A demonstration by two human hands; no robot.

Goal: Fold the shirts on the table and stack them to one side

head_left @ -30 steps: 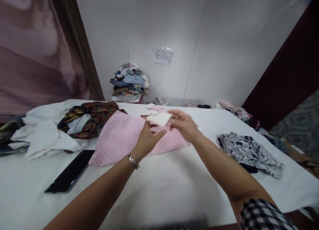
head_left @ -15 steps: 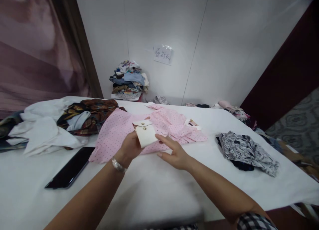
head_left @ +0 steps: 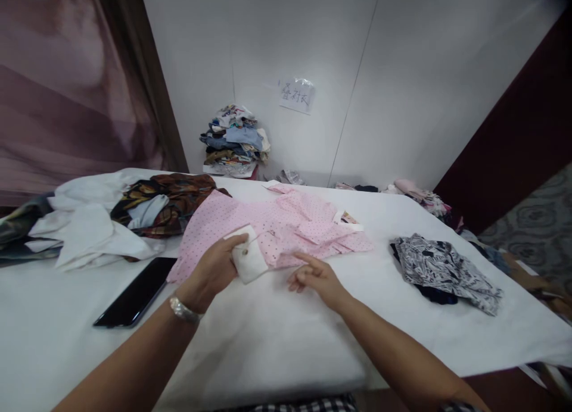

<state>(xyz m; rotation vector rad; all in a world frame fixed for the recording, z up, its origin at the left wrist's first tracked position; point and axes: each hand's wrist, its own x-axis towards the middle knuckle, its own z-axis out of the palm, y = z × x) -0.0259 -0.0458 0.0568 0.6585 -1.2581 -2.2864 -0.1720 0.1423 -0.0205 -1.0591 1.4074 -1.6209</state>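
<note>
A pink shirt (head_left: 308, 221) with small dark dots lies spread across the middle of the white table, its white collar (head_left: 351, 222) with a label toward the right. My left hand (head_left: 217, 266) is closed on the shirt's white cuff (head_left: 251, 262), thumb on top near a button. The cuff is raised a little at the near edge of the shirt. My right hand (head_left: 318, 281) hovers by the sleeve, index finger stretched out and the other fingers bent. Nothing shows in it, and I cannot tell whether the fingertip touches the cloth.
A black phone-like slab (head_left: 136, 293) lies left of the shirt. White garments (head_left: 89, 233) and a brown patterned garment (head_left: 183, 194) are heaped at the left. A black-and-white printed garment (head_left: 438, 263) lies at the right. A clothes stack (head_left: 236, 141) stands by the wall.
My left hand has moved left and turned the cuff, spreading it flatter with the thumb on top. My right hand has come away from the cuff, its fingers more bent.
</note>
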